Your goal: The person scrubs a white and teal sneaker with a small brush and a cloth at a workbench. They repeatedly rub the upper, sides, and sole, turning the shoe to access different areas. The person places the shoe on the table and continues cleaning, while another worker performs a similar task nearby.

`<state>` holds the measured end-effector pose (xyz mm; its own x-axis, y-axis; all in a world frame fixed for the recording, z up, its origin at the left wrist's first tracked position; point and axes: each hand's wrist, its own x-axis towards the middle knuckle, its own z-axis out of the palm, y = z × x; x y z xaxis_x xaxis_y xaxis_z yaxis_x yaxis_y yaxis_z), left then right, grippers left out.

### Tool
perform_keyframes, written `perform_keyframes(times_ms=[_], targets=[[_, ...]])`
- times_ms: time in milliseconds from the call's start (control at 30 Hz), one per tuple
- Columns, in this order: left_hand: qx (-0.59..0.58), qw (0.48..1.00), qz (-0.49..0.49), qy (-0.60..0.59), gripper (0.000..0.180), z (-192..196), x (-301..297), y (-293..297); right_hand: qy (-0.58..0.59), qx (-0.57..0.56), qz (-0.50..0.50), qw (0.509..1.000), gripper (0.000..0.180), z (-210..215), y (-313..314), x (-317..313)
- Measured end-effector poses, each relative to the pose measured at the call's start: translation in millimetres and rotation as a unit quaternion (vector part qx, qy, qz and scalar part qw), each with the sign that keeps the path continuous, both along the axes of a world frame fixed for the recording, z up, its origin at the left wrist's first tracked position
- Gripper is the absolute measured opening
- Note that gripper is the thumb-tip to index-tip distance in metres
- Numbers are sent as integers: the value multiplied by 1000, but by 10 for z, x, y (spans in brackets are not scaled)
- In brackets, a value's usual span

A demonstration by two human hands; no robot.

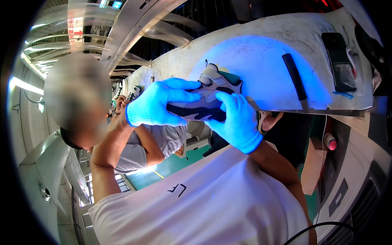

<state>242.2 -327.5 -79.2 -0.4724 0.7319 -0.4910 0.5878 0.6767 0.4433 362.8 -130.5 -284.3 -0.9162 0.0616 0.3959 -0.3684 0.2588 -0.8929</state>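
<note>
I see both hands gloved, glowing blue under the lamp. Left hand (157, 104) wraps the shoe (212, 96) from 9 o'clock, fingers curled over its top, thumb out of sight underneath, so it's a closed hold on the shoe. Right hand (234, 118) clamps the shoe from 5 o'clock, fingers spread flat along the dark side panel, also holding it. Shoe sits at frame centre, lifted in front of the table (261, 45), grey and white upper, dark midsection, tilted with one end pointing up toward 12 o'clock. I can't tell if it touches the table edge.

Around it: a blue light patch on the table surface right behind the shoe. A dark knife-like tool (296, 79) lies on the table at 2 o'clock from the shoe, well apart. Further toward 2 o'clock a black flat box (337, 61) with a clear bag just beside it. Another shoe (134, 93) shows at 9 o'clock, just beyond the left hand, partly hidden by it. A second person in a grey shirt (163, 143) stands at 7 o'clock, arm passing under my left wrist. A small pink-tipped bottle (330, 142) sits at 4 o'clock on the shelf below the table. My white shirt fills the bottom
</note>
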Motion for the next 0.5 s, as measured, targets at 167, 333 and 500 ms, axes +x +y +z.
perform_keyframes(times_ms=[167, 333, 500], targets=[[21, 1000, -13, 6, 73, -58, -87, -53, -31, 15, 6, 999, 81, -21, 23, -41], [38, 999, -8, -15, 75, -133, -182, -164, -70, 3, 29, 997, 77, 50, 47, -161], [-5, 982, 151, -113, 119, -160, -189, -109, -91, -4, 44, 995, 76, 20, -6, -264]])
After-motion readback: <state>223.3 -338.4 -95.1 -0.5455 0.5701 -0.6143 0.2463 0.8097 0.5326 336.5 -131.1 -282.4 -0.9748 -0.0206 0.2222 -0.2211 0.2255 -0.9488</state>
